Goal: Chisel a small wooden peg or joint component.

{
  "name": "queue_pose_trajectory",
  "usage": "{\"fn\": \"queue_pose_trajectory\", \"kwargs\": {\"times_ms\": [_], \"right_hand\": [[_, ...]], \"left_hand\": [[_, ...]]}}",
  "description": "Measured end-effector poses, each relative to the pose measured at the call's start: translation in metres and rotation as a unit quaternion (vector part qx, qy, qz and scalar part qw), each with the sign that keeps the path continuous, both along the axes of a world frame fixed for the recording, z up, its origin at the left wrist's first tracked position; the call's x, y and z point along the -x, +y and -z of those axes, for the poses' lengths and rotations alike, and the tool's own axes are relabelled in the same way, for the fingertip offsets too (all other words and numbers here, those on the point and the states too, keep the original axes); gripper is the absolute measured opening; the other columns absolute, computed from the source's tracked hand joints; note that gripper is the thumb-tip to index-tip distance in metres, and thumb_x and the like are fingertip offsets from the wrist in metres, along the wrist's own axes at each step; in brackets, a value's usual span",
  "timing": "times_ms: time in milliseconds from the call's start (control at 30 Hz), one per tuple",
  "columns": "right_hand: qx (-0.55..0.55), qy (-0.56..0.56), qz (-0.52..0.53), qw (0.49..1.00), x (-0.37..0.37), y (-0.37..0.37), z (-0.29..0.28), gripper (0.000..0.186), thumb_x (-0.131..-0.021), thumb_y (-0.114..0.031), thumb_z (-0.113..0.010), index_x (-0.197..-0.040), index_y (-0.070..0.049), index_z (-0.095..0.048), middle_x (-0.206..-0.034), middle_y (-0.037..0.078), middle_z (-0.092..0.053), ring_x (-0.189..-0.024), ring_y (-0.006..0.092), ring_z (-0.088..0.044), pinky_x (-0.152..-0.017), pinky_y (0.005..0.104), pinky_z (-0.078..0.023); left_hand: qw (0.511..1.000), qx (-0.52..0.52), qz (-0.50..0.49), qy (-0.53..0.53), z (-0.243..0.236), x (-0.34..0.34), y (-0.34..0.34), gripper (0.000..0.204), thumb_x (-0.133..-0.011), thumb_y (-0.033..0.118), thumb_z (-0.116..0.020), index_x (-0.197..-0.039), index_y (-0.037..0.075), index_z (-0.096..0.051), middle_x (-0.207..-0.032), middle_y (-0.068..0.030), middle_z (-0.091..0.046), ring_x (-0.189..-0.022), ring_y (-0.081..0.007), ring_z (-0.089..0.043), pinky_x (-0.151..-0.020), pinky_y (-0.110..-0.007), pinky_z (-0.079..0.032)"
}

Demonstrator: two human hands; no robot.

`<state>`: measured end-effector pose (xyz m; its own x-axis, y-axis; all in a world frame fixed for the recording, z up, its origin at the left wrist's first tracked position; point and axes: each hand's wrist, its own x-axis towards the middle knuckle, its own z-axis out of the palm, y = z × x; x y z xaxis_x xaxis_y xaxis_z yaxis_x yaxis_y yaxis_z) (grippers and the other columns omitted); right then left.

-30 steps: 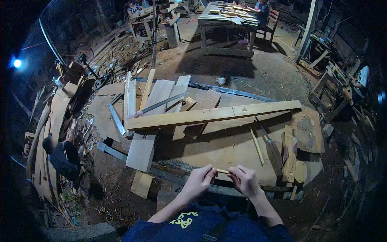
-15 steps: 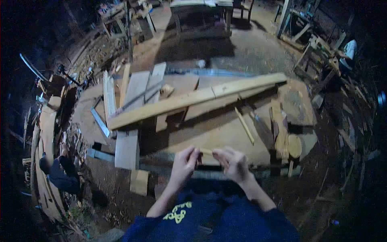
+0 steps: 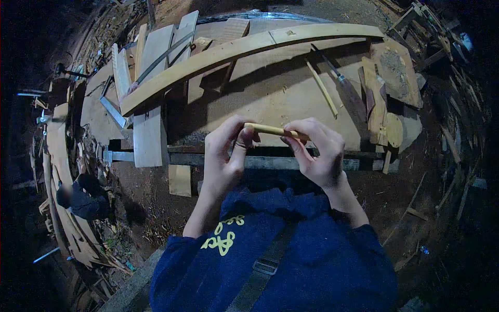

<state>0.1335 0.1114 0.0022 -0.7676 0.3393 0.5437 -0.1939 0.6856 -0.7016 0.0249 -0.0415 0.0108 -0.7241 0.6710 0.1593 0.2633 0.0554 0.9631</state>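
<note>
A short, slim yellowish wooden stick [image 3: 269,129] is held level between my two hands, above the near edge of the workbench [image 3: 291,112]. My left hand [image 3: 224,153] pinches its left end between thumb and fingers. The right end sits in the grip of my right hand [image 3: 323,151], with a little of the tip showing past the fingers. Beyond my right hand lies a longer thin yellow stick [image 3: 322,88] on the bench top. Next to that is a tool with a narrow metal shaft and a dark handle [image 3: 352,98].
A long timber beam [image 3: 234,56] slants across the bench over pale boards [image 3: 148,135]. A metal square [image 3: 112,106] lies at the left, a round wooden disc [image 3: 394,130] at the right. A person in dark clothing [image 3: 91,197] is at the far left beside long planks [image 3: 57,140].
The view has tipped downward, so the bench sits higher in the picture. My hands appear higher and larger, and more of the short stick shows between them. Both still grip it.
</note>
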Motion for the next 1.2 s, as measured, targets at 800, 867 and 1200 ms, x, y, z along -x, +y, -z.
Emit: {"fn": "queue_pose_trajectory", "kwargs": {"times_ms": [800,867,1200], "right_hand": [[0.022,-0.041,-0.066,0.997,-0.004,0.008,0.001,0.016,-0.079,0.001,-0.063,-0.093,-0.005,-0.059,-0.075,0.012,-0.058,-0.064,0.0311,-0.06,-0.056,0.0362,-0.047],[0.029,-0.059,-0.072,0.995,-0.005,0.009,0.004,0.011,-0.081,-0.001,-0.065,-0.089,-0.003,-0.058,-0.076,0.014,-0.059,-0.065,0.0332,-0.061,-0.056,0.0355,-0.047],[0.049,-0.101,-0.019,0.994,-0.006,0.0,0.005,0.007,-0.083,-0.001,-0.062,-0.088,-0.002,-0.057,-0.071,0.016,-0.059,-0.063,0.034,-0.062,-0.055,0.0373,-0.048]], "left_hand": [[0.997,0.033,0.032,0.057,0.008,0.003,-0.003,0.011,-0.085,-0.003,-0.053,-0.096,-0.002,-0.057,-0.079,-0.0137,-0.059,-0.073,-0.0229,-0.063,-0.067,-0.029,-0.047],[0.997,0.029,0.043,0.057,0.013,0.004,-0.003,0.012,-0.085,-0.005,-0.053,-0.096,-0.002,-0.057,-0.08,-0.0138,-0.059,-0.074,-0.0227,-0.063,-0.067,-0.028,-0.047],[0.995,0.056,0.07,0.051,0.011,0.009,0.0,0.027,-0.078,-0.011,-0.049,-0.102,-0.002,-0.057,-0.085,-0.015,-0.058,-0.077,-0.0255,-0.061,-0.071,-0.03,-0.049]]}}
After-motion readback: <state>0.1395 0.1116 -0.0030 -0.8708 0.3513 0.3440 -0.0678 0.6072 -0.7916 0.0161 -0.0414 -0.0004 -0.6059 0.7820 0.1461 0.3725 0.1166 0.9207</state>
